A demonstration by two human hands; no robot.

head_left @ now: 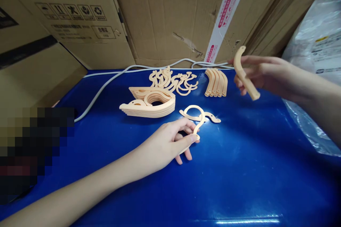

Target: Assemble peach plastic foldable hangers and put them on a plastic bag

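My left hand (170, 143) is closed on a beige plastic hook (200, 124), pinching its lower end between thumb and fingers. Part of whatever lies under the thumb is hidden. Just behind the hook, a curved beige piece with holes (213, 117) rests on the blue table. Raised at the right, my right hand (255, 72) grips a curved beige hanger arm (243, 76). Left of centre sits a stack of folded beige hangers (151, 111). Behind it lies a loose pile of hooks (165, 78). More curved arms (215, 83) stand in a row near my right hand.
A white cable (125, 69) runs along the back of the blue table (170, 198). Cardboard boxes (165, 14) wall off the back and left. Clear plastic wrapping (317, 42) bulges in at the right. Something pixelated (32, 152) covers the left edge.
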